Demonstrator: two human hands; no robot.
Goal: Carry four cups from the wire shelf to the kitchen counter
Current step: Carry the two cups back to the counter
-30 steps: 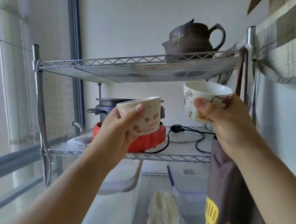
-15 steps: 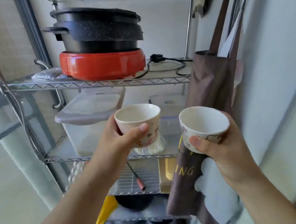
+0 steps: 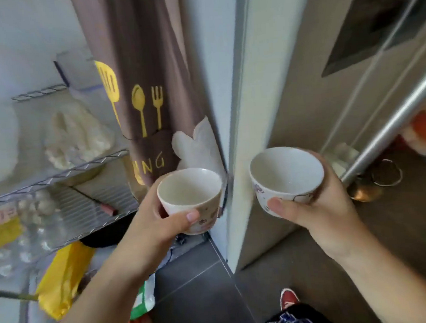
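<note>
My left hand (image 3: 152, 223) grips a small cream cup (image 3: 190, 198) with cartoon prints, held upright and empty at centre frame. My right hand (image 3: 320, 204) holds a second, slightly wider white cup (image 3: 286, 179) with printed figures, also upright and empty. Both cups hang at chest height, apart from each other. The wire shelf (image 3: 56, 174) stands at the left, behind my left arm. No kitchen counter is in view.
A brown apron (image 3: 144, 65) with yellow utensil prints hangs beside the shelf. A white wall corner (image 3: 240, 134) rises between the cups. A metal rail (image 3: 391, 126) slants at the right. Yellow bags (image 3: 61, 278) lie under the shelf on the dark tiled floor (image 3: 195, 288).
My view has swung down and to the right, away from the shelf's upper tiers toward the wall corner and floor. Both cups have come along in my hands.
</note>
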